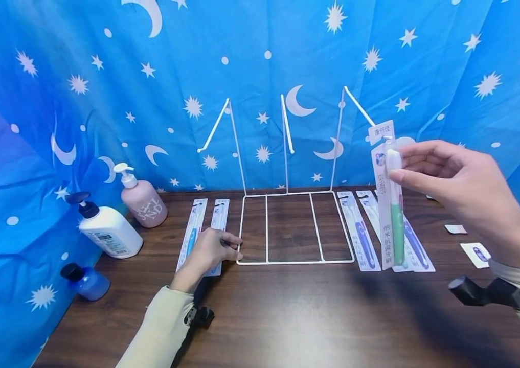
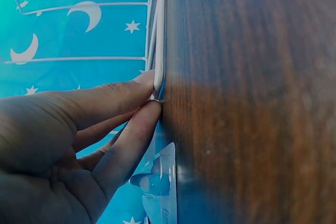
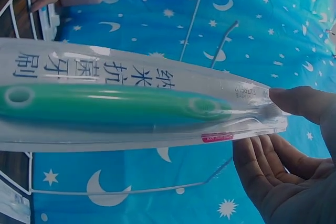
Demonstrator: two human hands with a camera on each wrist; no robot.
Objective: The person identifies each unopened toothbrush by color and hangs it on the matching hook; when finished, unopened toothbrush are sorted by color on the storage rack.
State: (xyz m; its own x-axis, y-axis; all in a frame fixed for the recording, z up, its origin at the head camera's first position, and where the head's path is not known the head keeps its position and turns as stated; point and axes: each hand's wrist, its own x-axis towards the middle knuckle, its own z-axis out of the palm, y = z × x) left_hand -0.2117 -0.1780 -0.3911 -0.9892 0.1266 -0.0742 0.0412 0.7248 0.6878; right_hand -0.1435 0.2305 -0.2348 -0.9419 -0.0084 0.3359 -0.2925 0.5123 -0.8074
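Observation:
My right hand (image 1: 457, 179) pinches a packaged toothbrush (image 1: 397, 230) with a green handle near its brush-head end. The pack hangs upright, its top beside the tip of the right-hand hook (image 1: 360, 107) on a white wire rack (image 1: 296, 262); I cannot tell whether the hook passes through the pack's hole. In the right wrist view, the green toothbrush (image 3: 115, 103) lies across the picture, thumb on one side and fingers on the other. My left hand (image 1: 209, 250) pinches the rack's front left corner, where thumb and finger meet at the white wire (image 2: 159, 51).
Left of the rack lie two packaged toothbrushes (image 1: 220, 214); several more packs (image 1: 364, 245) lie to its right. Two pump bottles (image 1: 110, 232) and a small blue bottle (image 1: 91, 283) stand at left. Small white packets (image 1: 475, 255) lie at right. A blue curtain (image 1: 264, 46) hangs behind.

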